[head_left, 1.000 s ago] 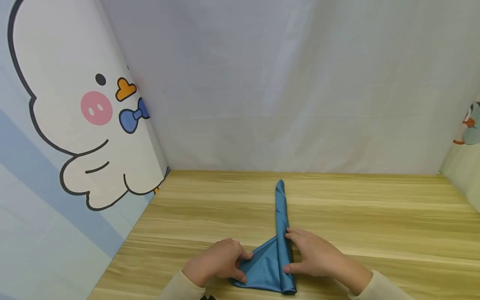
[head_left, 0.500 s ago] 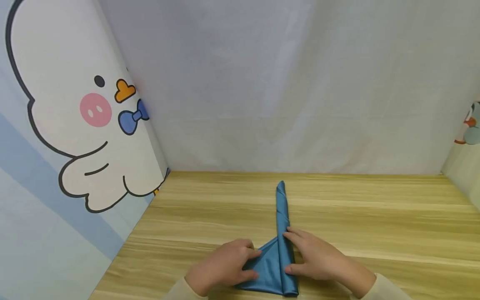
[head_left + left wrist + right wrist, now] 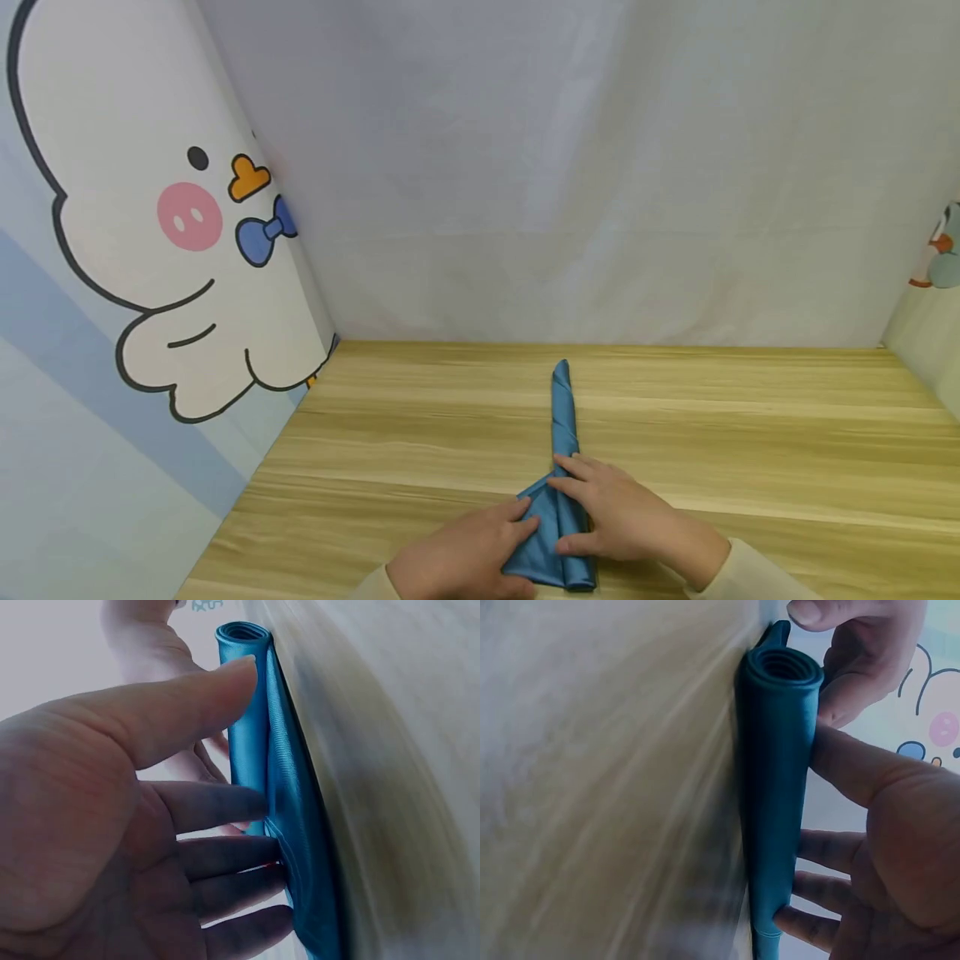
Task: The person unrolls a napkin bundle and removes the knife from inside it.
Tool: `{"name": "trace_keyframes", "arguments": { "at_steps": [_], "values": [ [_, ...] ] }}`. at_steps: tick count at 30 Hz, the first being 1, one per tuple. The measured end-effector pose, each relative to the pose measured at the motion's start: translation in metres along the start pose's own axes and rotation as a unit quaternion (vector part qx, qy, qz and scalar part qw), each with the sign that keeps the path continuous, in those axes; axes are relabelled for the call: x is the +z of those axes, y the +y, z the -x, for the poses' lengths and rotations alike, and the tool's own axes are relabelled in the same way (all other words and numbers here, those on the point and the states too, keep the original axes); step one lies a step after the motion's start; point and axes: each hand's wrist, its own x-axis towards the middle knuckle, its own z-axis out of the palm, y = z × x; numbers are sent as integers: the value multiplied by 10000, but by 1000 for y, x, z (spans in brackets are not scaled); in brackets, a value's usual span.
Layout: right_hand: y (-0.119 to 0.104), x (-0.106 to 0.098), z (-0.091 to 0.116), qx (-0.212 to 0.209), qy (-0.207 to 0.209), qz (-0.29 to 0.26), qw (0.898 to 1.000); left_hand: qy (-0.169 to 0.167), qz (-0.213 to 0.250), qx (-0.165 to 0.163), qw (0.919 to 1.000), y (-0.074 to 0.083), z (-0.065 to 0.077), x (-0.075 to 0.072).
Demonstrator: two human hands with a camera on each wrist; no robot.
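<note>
A shiny blue cloth lies on the table, its right side wound into a long narrow roll [image 3: 563, 408] that points away from me. Left of its near half, a flat flap [image 3: 542, 546] still spreads out. My left hand [image 3: 468, 554] rests on this flap, fingers extended toward the roll. My right hand [image 3: 626, 515] lies across the near part of the roll, fingertips reaching over it and thumb against its side. Layered coils show at the end of the roll [image 3: 776, 765] in the right wrist view. In the left wrist view, straight fingers touch the cloth [image 3: 289, 787].
The wood-grain table [image 3: 750, 433] extends to both sides and behind the cloth. A pale curtain-like backdrop [image 3: 600, 183] hangs at its far edge. A cartoon-printed panel [image 3: 112, 250] stands along the left, and another printed panel [image 3: 941, 267] along the right.
My left hand has slid right across the flap, covering more of it. The right hand has shifted slightly left, its fingers now farther over the roll. The roll itself has hardly moved.
</note>
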Motion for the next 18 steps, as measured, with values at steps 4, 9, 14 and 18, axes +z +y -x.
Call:
{"name": "trace_keyframes", "arguments": {
  "at_steps": [4,9,14,18],
  "values": [
    [1,0,-1,26,26,-8,10000,90,7,-140,9999,-1,1,-1],
    [3,2,-3,78,42,8,10000,227,-121,-126,9996,-2,1,0],
    [4,2,-4,163,16,-58,9998,307,-297,-227,9988,-5,1,1],
    [4,1,-6,161,10,-148,9998,439,-403,-339,9976,-9,2,2]
  ]
}}
